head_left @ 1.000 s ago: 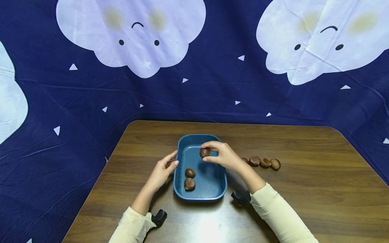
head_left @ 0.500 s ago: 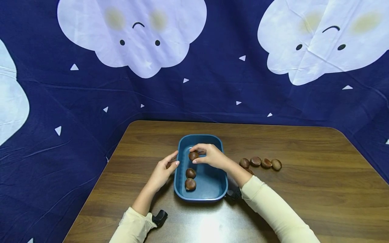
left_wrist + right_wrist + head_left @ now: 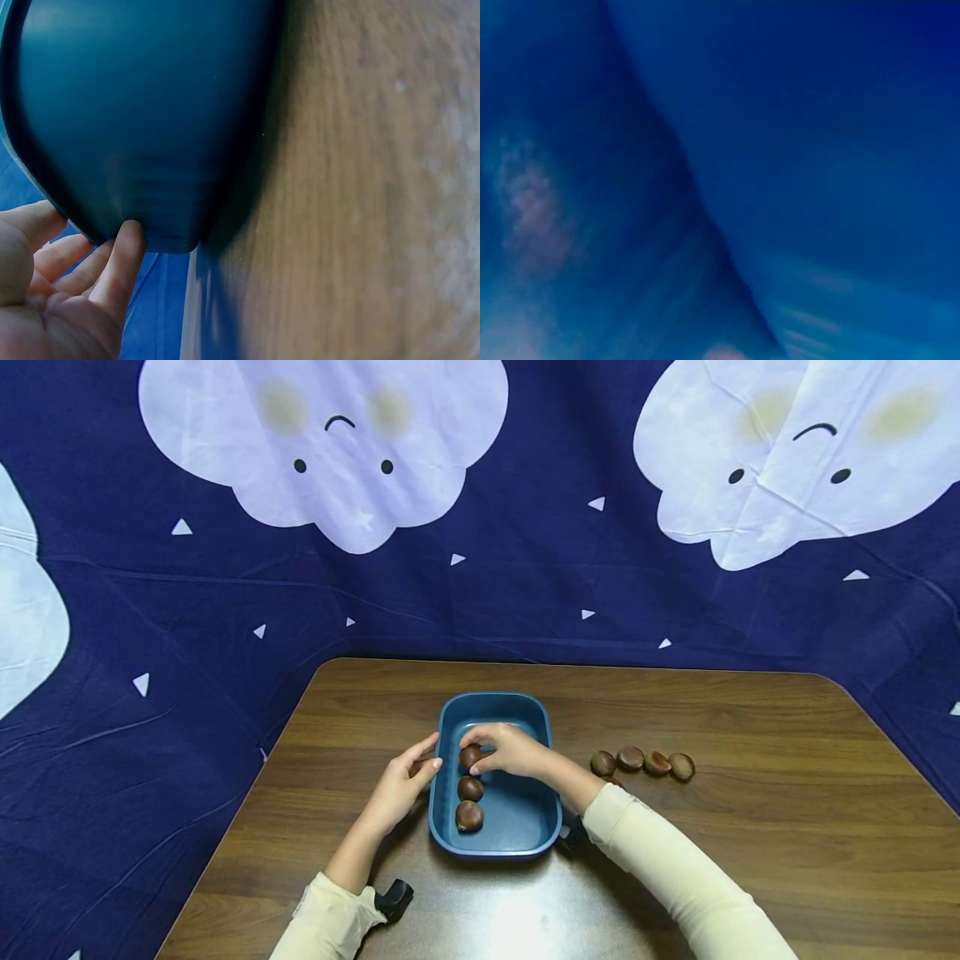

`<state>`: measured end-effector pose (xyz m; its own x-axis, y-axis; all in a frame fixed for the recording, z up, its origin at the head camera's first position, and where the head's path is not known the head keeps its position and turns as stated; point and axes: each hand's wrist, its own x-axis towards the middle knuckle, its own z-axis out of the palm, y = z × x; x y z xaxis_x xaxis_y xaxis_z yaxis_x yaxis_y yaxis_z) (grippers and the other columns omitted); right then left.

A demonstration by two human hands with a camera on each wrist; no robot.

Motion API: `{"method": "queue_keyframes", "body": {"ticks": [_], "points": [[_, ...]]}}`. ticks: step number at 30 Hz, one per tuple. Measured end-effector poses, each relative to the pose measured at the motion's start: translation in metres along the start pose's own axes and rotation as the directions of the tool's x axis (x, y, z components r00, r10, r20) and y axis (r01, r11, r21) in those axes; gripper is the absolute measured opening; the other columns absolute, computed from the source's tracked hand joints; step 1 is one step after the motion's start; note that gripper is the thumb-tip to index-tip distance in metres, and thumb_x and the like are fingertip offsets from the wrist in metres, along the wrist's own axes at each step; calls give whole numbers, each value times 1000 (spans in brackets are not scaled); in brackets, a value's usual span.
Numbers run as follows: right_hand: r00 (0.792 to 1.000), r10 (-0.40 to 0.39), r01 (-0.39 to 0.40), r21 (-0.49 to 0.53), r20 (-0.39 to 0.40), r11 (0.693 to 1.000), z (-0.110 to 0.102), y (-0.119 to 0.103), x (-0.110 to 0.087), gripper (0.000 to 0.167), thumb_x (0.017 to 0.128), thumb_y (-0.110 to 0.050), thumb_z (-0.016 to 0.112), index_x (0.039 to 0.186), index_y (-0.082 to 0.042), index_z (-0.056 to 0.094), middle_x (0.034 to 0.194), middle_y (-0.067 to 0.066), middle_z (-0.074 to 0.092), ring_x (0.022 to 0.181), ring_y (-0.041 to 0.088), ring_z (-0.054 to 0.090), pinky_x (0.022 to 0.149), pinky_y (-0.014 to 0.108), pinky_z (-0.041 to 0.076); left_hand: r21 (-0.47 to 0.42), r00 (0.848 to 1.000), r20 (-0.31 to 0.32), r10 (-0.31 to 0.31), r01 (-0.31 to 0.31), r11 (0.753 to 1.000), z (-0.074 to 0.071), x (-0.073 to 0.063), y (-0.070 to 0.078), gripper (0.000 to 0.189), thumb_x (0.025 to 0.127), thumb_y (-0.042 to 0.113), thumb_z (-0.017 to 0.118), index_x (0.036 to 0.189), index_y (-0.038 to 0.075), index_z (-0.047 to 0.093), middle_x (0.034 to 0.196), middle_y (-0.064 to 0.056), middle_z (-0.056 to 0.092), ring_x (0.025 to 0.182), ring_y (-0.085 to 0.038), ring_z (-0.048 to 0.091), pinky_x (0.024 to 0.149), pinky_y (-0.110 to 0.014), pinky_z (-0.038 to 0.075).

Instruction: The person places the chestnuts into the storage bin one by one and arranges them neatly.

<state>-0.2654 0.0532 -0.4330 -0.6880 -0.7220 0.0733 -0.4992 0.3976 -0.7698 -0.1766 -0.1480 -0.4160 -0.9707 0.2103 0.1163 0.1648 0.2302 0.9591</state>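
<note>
A blue rectangular tray (image 3: 517, 827) stands on the wooden table with two brown chestnuts (image 3: 469, 816) lying in a column along its left side. Above them in that column, my right hand (image 3: 513, 750) pinches a third chestnut (image 3: 469, 757) between thumb and fingers, low inside the tray. My left hand (image 3: 397, 785) touches the tray's left wall with fairly straight fingertips. The left wrist view has those fingers (image 3: 124, 259) against the outer wall of the tray (image 3: 142, 112). Blurred blue surfaces fill the right wrist view, and the chestnut cannot be made out there.
Several chestnuts (image 3: 631, 758) sit in a row on the table to the tray's right, one partly hidden by the right forearm. A dark blue cloud-print cloth (image 3: 480, 602) hangs behind the table's (image 3: 787, 827) far edge. Each wrist wears a black camera (image 3: 393, 899).
My right hand has carried its chestnut left and toward me, down to the spot above the two others in the tray. The left hand has stayed at the tray wall.
</note>
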Motion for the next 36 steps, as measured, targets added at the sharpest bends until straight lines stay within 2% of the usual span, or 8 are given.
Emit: {"method": "queue_keyframes", "body": {"ticks": [7, 11, 16, 22, 25, 32, 36], "points": [[997, 67, -69, 53, 35, 996, 1, -2, 1, 36, 74, -3, 72, 109, -3, 59, 110, 4, 60, 113, 21, 49, 95, 32, 38, -6, 1000, 3, -1, 1, 1000, 0, 0, -2, 44, 91, 3, 50, 132, -9, 37, 126, -29, 44, 109, -39, 48, 87, -42, 44], [991, 115, -117, 33, 61, 993, 2, -2, 2, 36, 75, -2, 71, 109, -4, 59, 111, 3, 60, 115, 21, 47, 94, 32, 38, -5, 1000, -1, -5, 5, 1000, 0, 0, -1, 44, 91, 3, 50, 132, -9, 37, 125, -29, 45, 108, -38, 49, 87, -42, 44], [990, 126, -127, 15, 68, 992, 4, 0, 2, 35, 74, 1, 70, 108, -3, 59, 111, 4, 60, 115, 21, 47, 95, 32, 38, 9, 1000, -6, -10, 10, 1000, 1, -1, 1, 44, 91, 3, 50, 132, -8, 38, 124, -29, 46, 108, -36, 50, 86, -42, 44], [993, 103, -107, 46, 63, 993, 4, 0, 2, 33, 76, 3, 68, 107, -1, 59, 112, 8, 60, 114, 20, 48, 94, 32, 38, 21, 1000, -14, -8, 8, 1000, 1, 0, 1, 43, 91, 2, 51, 131, -8, 38, 124, -28, 46, 107, -34, 51, 86, -41, 44], [996, 75, -80, 100, 57, 992, 4, 0, 1, 32, 77, 4, 66, 108, 2, 58, 113, 12, 59, 113, 22, 48, 94, 33, 39, 10, 1000, -18, 3, -3, 1000, 1, 1, -3, 43, 91, 1, 51, 131, -9, 38, 124, -29, 46, 106, -36, 51, 86, -41, 45], [999, -1, -7, 176, 42, 984, 3, 2, 0, 38, 80, -7, 67, 115, 2, 55, 118, 12, 57, 114, 21, 48, 94, 35, 39, 4, 1000, -22, 12, -12, 1000, 0, 9, -29, 44, 91, 9, 53, 132, -2, 40, 124, -24, 49, 106, -31, 53, 85, -38, 46], [999, -6, -1, 207, 35, 978, 0, 0, -1, 44, 80, -16, 69, 118, 0, 54, 121, 9, 55, 115, 21, 47, 95, 38, 38, 5, 999, -21, 25, -25, 1000, -1, 9, -33, 45, 91, 11, 53, 133, -2, 40, 126, -23, 48, 106, -31, 53, 84, -37, 46]]}}
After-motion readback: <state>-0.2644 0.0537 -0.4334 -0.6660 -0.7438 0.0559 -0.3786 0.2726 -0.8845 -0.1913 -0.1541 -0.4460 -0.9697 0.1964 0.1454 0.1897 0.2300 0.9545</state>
